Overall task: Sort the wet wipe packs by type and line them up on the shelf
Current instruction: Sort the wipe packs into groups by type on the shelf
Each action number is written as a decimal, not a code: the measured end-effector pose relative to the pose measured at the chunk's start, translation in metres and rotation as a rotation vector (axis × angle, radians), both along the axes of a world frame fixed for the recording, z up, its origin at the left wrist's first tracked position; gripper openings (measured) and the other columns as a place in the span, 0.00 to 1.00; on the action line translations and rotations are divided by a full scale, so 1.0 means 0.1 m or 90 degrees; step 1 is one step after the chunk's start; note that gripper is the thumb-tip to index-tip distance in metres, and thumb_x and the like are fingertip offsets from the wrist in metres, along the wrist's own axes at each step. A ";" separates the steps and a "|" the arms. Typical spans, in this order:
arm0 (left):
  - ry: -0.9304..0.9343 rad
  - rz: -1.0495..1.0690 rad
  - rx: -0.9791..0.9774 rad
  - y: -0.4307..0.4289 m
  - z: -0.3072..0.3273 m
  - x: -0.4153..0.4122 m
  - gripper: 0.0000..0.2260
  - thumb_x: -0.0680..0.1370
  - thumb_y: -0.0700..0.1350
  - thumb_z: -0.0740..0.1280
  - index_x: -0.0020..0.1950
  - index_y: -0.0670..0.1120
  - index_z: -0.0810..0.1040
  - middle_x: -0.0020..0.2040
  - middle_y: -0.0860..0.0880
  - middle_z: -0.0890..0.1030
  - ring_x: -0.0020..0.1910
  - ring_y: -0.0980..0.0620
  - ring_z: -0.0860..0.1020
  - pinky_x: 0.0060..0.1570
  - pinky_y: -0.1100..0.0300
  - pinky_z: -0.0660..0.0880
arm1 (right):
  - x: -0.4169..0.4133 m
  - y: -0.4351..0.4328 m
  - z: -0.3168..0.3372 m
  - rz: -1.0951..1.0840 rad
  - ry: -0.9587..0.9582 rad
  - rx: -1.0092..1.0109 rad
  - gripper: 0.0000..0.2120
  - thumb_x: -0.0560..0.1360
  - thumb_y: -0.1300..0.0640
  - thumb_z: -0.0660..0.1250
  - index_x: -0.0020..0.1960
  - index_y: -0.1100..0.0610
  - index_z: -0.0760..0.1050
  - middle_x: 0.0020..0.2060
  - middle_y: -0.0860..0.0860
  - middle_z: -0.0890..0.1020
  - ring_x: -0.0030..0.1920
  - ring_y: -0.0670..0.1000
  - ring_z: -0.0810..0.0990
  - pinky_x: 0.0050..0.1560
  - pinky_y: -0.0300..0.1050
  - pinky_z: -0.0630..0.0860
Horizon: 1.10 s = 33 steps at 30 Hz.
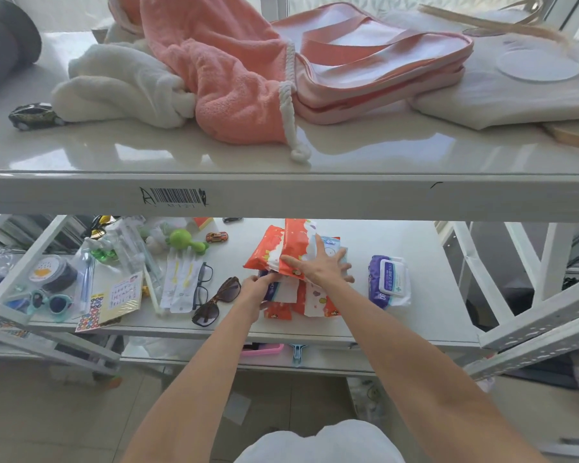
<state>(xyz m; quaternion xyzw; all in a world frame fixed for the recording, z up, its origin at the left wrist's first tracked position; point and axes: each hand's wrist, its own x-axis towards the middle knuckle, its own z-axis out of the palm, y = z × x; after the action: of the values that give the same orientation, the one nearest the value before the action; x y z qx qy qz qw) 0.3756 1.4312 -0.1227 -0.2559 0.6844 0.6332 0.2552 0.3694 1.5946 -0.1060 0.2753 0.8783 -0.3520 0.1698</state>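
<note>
The orange packs (pixel 283 253) lie heaped in the middle of the lower shelf (pixel 415 315), two of them tilted up on top, more orange and white ones underneath at the front edge. A light blue pack (pixel 333 247) sits just behind the heap. The right hand (pixel 321 267) rests on the heap with fingers spread, its grip apart, palm pressing the top orange pack and fingertips reaching the blue one. The left hand (pixel 256 289) reaches into the heap's left side, its grip closed on a dark blue-and-white pack (pixel 274 289) low in the pile. A purple pack (pixel 389 282) lies apart to the right. Sunglasses (pixel 216 300) and clear glasses (pixel 203 282) lie just left of the left hand.
</note>
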 end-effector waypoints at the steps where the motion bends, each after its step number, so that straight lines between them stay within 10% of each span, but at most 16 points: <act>1: 0.013 0.002 0.001 -0.02 0.00 -0.02 0.19 0.74 0.45 0.76 0.59 0.42 0.73 0.49 0.45 0.80 0.45 0.49 0.79 0.42 0.54 0.78 | 0.00 0.00 -0.01 0.002 -0.001 0.004 0.58 0.58 0.17 0.65 0.80 0.32 0.42 0.82 0.61 0.38 0.79 0.74 0.47 0.74 0.78 0.51; 16: 0.071 -0.074 -0.206 -1.30 0.86 -0.11 0.13 0.69 0.37 0.76 0.50 0.37 0.78 0.46 0.41 0.82 0.38 0.44 0.82 0.33 0.57 0.80 | 0.12 -0.06 -0.22 0.085 0.043 0.161 0.59 0.60 0.25 0.74 0.80 0.33 0.41 0.81 0.64 0.40 0.78 0.74 0.50 0.74 0.72 0.57; 21: 0.174 -0.002 0.036 -0.52 0.71 -0.16 0.22 0.69 0.37 0.77 0.60 0.37 0.75 0.52 0.38 0.83 0.41 0.44 0.83 0.39 0.52 0.81 | 0.15 0.01 -0.28 0.093 0.082 0.144 0.51 0.63 0.19 0.63 0.79 0.30 0.44 0.82 0.61 0.47 0.77 0.71 0.57 0.72 0.70 0.57; 26: 0.166 -0.003 0.254 0.18 0.50 -0.08 0.25 0.71 0.38 0.76 0.64 0.36 0.72 0.61 0.36 0.82 0.51 0.41 0.84 0.49 0.47 0.82 | 0.19 0.24 -0.22 -0.025 0.219 0.057 0.27 0.81 0.35 0.54 0.78 0.37 0.61 0.78 0.53 0.66 0.72 0.62 0.70 0.69 0.66 0.62; 33: 0.177 -0.075 0.221 0.86 0.24 0.21 0.24 0.72 0.43 0.77 0.63 0.39 0.72 0.59 0.38 0.83 0.54 0.36 0.84 0.53 0.37 0.80 | 0.46 0.69 -0.02 -0.211 0.306 -0.164 0.28 0.79 0.35 0.61 0.52 0.59 0.82 0.49 0.56 0.83 0.50 0.57 0.82 0.51 0.52 0.79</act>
<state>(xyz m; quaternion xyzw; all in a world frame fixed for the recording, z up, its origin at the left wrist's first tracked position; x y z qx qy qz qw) 0.3963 1.5176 -0.0989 -0.0783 0.6076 0.7546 0.2351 0.4158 1.6633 -0.1080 0.3001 0.7844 -0.5384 -0.0689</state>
